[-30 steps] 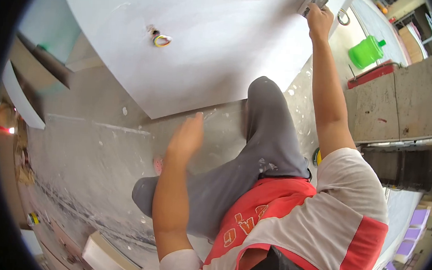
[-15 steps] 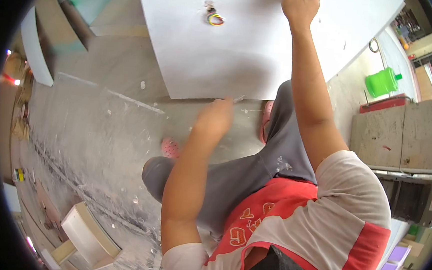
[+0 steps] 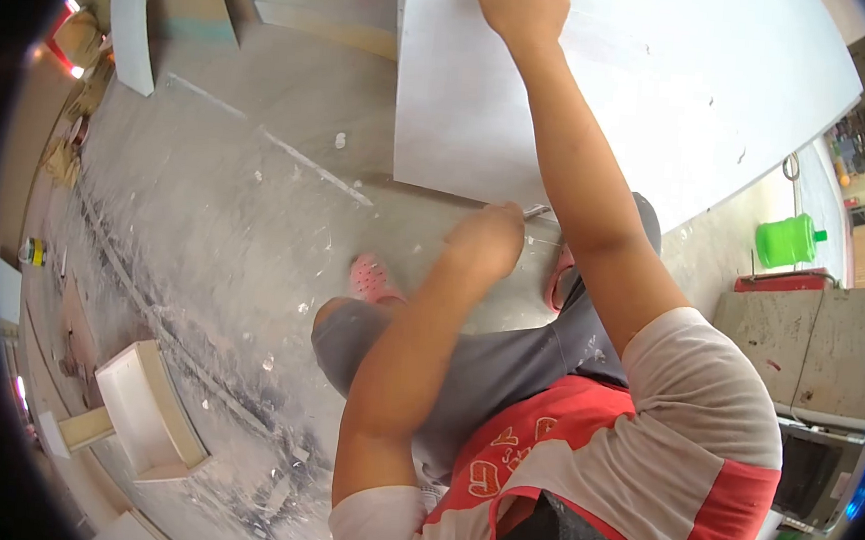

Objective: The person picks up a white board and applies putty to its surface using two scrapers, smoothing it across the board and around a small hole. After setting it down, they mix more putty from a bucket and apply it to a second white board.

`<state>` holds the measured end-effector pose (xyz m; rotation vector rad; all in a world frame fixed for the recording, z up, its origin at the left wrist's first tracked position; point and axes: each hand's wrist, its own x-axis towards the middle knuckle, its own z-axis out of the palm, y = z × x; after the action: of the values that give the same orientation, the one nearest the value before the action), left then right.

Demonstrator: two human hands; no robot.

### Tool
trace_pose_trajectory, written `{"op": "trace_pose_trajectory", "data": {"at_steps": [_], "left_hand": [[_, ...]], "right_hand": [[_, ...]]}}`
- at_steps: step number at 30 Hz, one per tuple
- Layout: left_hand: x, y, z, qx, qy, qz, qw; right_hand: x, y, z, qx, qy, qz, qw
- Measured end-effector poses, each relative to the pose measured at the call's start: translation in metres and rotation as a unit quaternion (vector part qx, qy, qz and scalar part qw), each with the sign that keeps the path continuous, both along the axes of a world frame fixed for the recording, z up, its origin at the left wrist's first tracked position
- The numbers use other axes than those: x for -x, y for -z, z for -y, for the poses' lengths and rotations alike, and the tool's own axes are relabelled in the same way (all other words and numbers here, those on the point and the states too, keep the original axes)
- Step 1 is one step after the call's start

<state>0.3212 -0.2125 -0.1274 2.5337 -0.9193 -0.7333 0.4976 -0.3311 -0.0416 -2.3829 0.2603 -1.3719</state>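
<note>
A large white board (image 3: 665, 106) stands on the dusty concrete floor in front of me. My right hand (image 3: 524, 6) is stretched up against the board's face near the top of the view. It is closed around a small tool that is almost wholly cut off by the frame edge. My left hand (image 3: 490, 239) hovers by the board's lower edge, fingers closed on a thin metal blade (image 3: 537, 212) whose tip pokes out. My grey-trousered legs and pink slippers (image 3: 370, 278) are below the board.
An open white drawer box (image 3: 142, 410) lies on the floor at the lower left. A green water jug (image 3: 789, 241) and a red case (image 3: 783, 282) stand at the right by grey cabinets. Curved white panels (image 3: 129, 18) lean at the upper left.
The view has swung, so the board now sits further right and the wire hole is out of sight. My right hand slid left along the board. My left hand rose to its lower edge.
</note>
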Motion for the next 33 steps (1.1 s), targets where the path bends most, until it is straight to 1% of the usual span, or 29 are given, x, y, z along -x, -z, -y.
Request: {"op": "trace_pose_trajectory", "data": {"at_steps": [1,4,7,10,13,16,17,19,22,23,25,26,28,29,30,32,33], "left_hand": [[0.0,0.001,-0.003,0.001,-0.006,0.003,1.0],[0.0,0.0,-0.011,0.007,-0.013,0.002,1.0],[-0.002,0.003,-0.017,0.019,-0.031,0.012,0.999],[-0.002,0.002,-0.026,0.056,-0.046,0.032,0.997],[-0.002,0.007,-0.027,0.067,-0.052,0.048,0.995],[-0.002,0.0,-0.031,0.063,-0.039,0.043,0.996],[-0.001,0.0,-0.031,0.058,-0.035,0.043,0.997],[0.001,0.001,-0.031,0.044,-0.025,0.041,0.998],[0.004,-0.002,-0.032,0.061,-0.04,0.027,0.997],[0.004,-0.004,-0.032,0.053,-0.04,0.025,0.997],[0.003,-0.01,-0.031,0.037,-0.038,0.017,0.998],[0.003,-0.013,-0.03,0.022,-0.035,0.01,0.999],[0.001,-0.02,-0.026,-0.005,-0.021,0.003,1.0],[-0.002,-0.012,-0.025,-0.003,-0.008,0.021,1.0],[-0.002,-0.004,-0.022,0.001,0.008,0.039,0.999],[0.001,-0.015,-0.014,-0.013,-0.018,-0.012,1.0],[0.003,-0.017,-0.01,-0.027,-0.005,-0.01,1.0]], "right_hand": [[-0.006,0.005,-0.009,0.031,-0.027,0.02,0.999],[-0.021,0.012,-0.036,0.078,-0.044,0.017,0.996],[-0.031,0.019,-0.061,0.092,-0.048,0.0,0.995],[-0.046,0.033,-0.073,0.123,-0.07,-0.031,0.989],[-0.056,0.045,-0.079,0.169,-0.056,-0.051,0.983],[-0.049,0.057,-0.089,0.245,0.0,-0.107,0.964],[-0.045,0.06,-0.096,0.253,-0.031,-0.168,0.952],[-0.038,0.068,-0.107,0.261,-0.092,-0.29,0.916],[-0.031,0.066,-0.101,0.149,-0.153,-0.293,0.932],[-0.028,0.065,-0.095,0.107,-0.166,-0.235,0.952],[-0.019,0.059,-0.074,0.027,-0.203,-0.112,0.972],[-0.013,0.055,-0.059,-0.011,-0.216,-0.049,0.975],[0.007,0.039,-0.02,-0.056,-0.228,0.021,0.972],[0.019,0.032,0.004,-0.076,-0.227,0.059,0.969],[0.033,0.029,0.032,-0.083,-0.204,0.105,0.97],[0.061,0.031,0.096,-0.09,-0.157,0.195,0.964],[0.078,0.04,0.133,-0.141,-0.096,0.179,0.969]]}}
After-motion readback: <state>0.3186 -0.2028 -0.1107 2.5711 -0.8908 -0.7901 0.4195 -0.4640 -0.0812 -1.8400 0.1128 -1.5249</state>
